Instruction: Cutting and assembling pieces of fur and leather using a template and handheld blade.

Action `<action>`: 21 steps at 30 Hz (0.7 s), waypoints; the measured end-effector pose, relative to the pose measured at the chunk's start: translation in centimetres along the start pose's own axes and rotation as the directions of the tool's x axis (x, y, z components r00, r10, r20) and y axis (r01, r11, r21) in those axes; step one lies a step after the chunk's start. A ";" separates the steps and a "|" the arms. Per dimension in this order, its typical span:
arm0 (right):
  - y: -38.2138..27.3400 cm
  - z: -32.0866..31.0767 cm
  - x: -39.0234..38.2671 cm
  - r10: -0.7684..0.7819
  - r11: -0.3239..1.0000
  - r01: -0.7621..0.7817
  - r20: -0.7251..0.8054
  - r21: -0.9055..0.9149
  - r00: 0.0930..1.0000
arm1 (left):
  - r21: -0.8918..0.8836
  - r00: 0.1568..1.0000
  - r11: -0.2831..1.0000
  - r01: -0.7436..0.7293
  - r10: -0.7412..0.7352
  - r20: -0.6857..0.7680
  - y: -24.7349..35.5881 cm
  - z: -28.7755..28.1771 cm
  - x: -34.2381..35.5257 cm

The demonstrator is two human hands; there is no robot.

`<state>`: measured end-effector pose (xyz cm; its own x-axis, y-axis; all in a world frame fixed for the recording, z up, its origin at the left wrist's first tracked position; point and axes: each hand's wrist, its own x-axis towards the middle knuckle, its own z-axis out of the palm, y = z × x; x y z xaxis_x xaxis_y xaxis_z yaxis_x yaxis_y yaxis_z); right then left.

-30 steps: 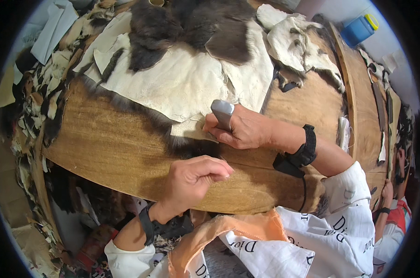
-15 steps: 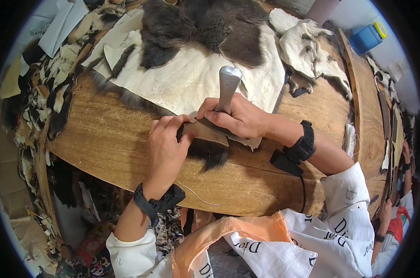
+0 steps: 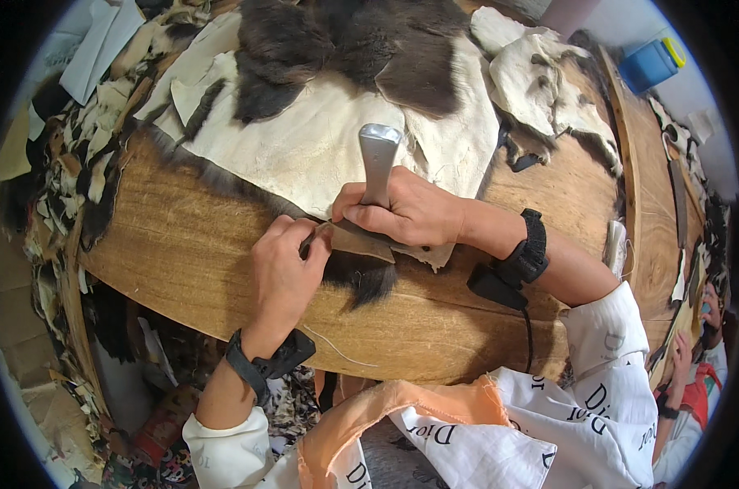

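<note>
My right hand (image 3: pixel 418 210) is closed round the upright silver metal handle of a tool (image 3: pixel 379 159), over the lower edge of a large cream hide (image 3: pixel 288 147). Under it lies a narrow tan flap (image 3: pixel 361 243) with dark fur (image 3: pixel 361 279) showing along its near side. My left hand (image 3: pixel 284 273) has its fingers curled and pinched on the left end of that flap, close to the right thumb. Whatever the tool's lower end is like is hidden by my hand and the flap. Dark brown fur pieces (image 3: pixel 337 41) lie on the hide's far part.
The wooden table (image 3: pixel 182 236) has piled fur scraps (image 3: pixel 92 122) along its left and a crumpled pale hide (image 3: pixel 528 81) at back right. A blue jar with yellow lid (image 3: pixel 646 65) stands beyond. A co-worker's hands (image 3: pixel 681 354) and red-and-white clothing show at far right.
My left hand has moved up from the bare wood to grip the flap. My right hand has turned the tool more upright and shifted slightly left over the last half second.
</note>
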<state>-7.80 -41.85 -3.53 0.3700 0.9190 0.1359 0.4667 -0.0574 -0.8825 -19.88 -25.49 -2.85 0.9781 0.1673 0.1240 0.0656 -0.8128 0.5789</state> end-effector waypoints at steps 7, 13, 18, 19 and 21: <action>0.6 0.5 0.9 -0.105 0.992 0.101 -0.044 -0.075 0.994 | 0.111 0.986 0.981 -0.159 0.153 0.066 0.7 -0.1 0.2; 0.1 0.7 0.7 0.000 0.994 -0.002 -0.026 -0.107 1.000 | 0.161 0.957 0.944 -0.287 0.289 0.014 1.1 -0.2 0.1; 0.0 0.5 -0.5 -0.015 0.997 0.017 0.030 -0.081 0.999 | 0.118 0.944 0.944 -0.309 0.319 -0.079 1.9 -0.3 -0.7; 0.3 0.6 -0.7 -0.060 0.998 0.059 -0.009 -0.037 0.998 | 0.114 0.944 0.944 -0.309 0.319 -0.083 2.1 -0.4 -0.8; 0.3 0.7 -1.2 -0.073 0.996 0.073 -0.014 -0.044 0.997 | 0.124 0.941 0.939 -0.321 0.331 -0.072 2.5 -0.7 -1.2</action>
<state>-8.69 -42.66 -4.26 0.3461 0.9152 0.2065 0.5272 -0.0076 -0.8497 -21.06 -27.34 -1.03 0.9277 -0.0712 0.3665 -0.2276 -0.8860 0.4040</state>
